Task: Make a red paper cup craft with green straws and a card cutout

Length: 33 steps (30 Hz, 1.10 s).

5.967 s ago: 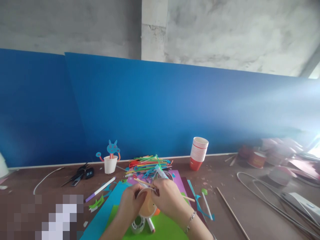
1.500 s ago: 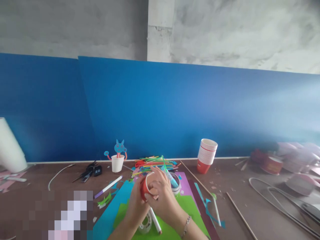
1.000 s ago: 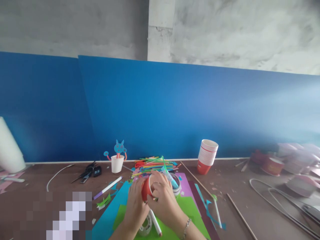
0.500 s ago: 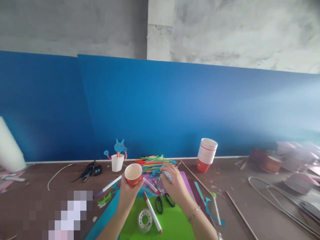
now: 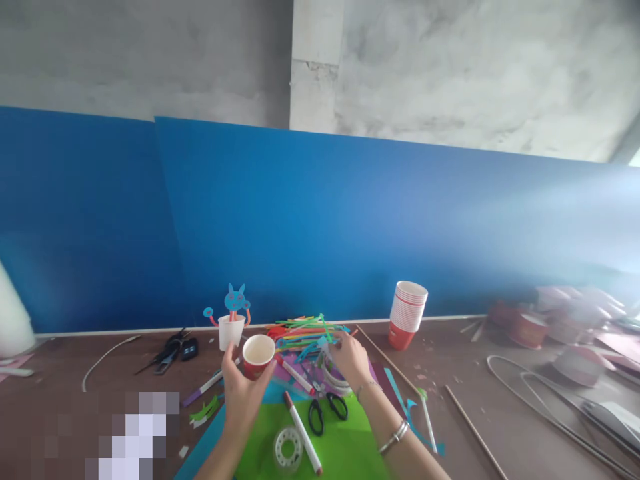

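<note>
Our L hand [image 5: 243, 393] is low, L of ctr, curved round the red cup [image 5: 258, 363], thumb by its R side; a gap shows between index finger & cup, so we can't tell if that grip is clamped. Our R hand [image 5: 353, 360] is lower ctr, fingertips by the colored strips [image 5: 300, 328]; can't tell if its grip is open or holding smth. Marks on the cup stack [image 5: 406, 313], lower R of ctr, are too small to read. Just behind-L of our cup: white cup [image 5: 231, 333] w/ blue eared figure [image 5: 235, 300]. Nearer us, btwn our arms: scissors [image 5: 321, 395], red-capped marker [image 5: 303, 433] & tape roll [image 5: 278, 448] on the green sheet [image 5: 345, 447]. Wooden stick [image 5: 475, 430] lies lower R on the counter [image 5: 425, 373].
</note>
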Each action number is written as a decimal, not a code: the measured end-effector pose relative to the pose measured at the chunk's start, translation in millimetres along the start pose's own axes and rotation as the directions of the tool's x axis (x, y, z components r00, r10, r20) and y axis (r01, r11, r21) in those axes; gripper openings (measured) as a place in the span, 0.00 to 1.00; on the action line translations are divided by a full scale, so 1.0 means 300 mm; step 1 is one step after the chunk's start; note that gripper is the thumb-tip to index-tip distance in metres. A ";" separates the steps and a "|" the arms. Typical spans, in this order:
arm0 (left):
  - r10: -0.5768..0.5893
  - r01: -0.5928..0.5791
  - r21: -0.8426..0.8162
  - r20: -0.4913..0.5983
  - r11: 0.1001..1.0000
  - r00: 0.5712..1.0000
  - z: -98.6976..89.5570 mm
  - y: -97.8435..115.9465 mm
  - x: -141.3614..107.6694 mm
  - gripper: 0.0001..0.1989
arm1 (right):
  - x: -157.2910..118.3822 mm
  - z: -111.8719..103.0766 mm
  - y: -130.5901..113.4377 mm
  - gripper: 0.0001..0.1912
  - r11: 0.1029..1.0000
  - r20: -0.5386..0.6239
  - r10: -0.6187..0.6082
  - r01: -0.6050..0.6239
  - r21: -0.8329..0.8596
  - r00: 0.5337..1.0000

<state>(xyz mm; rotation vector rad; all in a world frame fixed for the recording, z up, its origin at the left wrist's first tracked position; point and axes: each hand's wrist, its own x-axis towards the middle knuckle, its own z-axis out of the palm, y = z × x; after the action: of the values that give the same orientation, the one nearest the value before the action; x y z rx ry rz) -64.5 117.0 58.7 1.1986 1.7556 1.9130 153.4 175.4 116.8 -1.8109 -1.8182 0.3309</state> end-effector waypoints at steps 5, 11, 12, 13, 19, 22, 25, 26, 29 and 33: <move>0.324 -0.306 0.137 -0.133 0.942 0.937 -0.027 0.073 -0.037 0.36 | -0.004 -0.038 0.009 0.14 0.996 -0.094 0.004 0.004 0.091 0.996; 0.184 -0.143 -0.135 0.366 0.980 0.912 0.005 0.215 -0.100 0.11 | -0.083 -0.042 -0.006 0.17 0.866 -0.072 -0.030 0.062 0.496 0.997; 0.137 -0.090 -0.146 0.348 0.985 0.928 0.021 0.229 -0.099 0.13 | -0.099 -0.038 -0.009 0.17 0.780 -0.052 -0.035 0.060 0.623 0.998; 0.132 -0.095 -0.143 0.277 0.985 0.952 0.037 0.239 -0.095 0.15 | -0.116 -0.033 -0.012 0.17 0.694 -0.038 -0.038 0.053 0.718 0.999; 0.199 -0.195 -0.054 0.087 0.979 0.976 0.070 0.261 -0.049 0.18 | -0.175 -0.031 -0.011 0.20 0.492 0.072 -0.028 -0.049 0.869 0.997; 0.114 -0.084 -0.136 0.231 0.987 0.966 0.072 0.272 -0.037 0.31 | -0.179 -0.008 -0.004 0.20 0.447 0.137 -0.094 -0.081 0.891 0.986; -0.037 0.175 -0.259 0.465 0.950 0.885 0.080 0.283 -0.035 0.32 | -0.184 0.035 0.005 0.18 0.431 0.202 -0.173 -0.110 0.896 0.964; -0.070 0.251 -0.279 0.530 0.927 0.845 0.082 0.287 -0.038 0.29 | -0.186 0.046 0.006 0.18 0.439 0.227 -0.205 -0.118 0.890 0.952; -0.120 0.403 -0.320 0.636 0.858 0.762 0.088 0.295 -0.053 0.21 | -0.190 0.035 -0.003 0.14 0.546 0.301 -0.269 -0.112 0.830 0.915; -0.162 0.555 -0.315 0.744 0.770 0.648 0.097 0.281 -0.069 0.21 | -0.181 -0.063 -0.053 0.10 0.688 0.113 -0.219 0.072 0.722 0.969</move>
<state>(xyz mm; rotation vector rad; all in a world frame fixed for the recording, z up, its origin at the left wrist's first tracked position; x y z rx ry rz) -4.0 104.1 126.1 1.0192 0.8923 1.2953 147.1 117.6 129.6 -1.0944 -1.6024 1.0266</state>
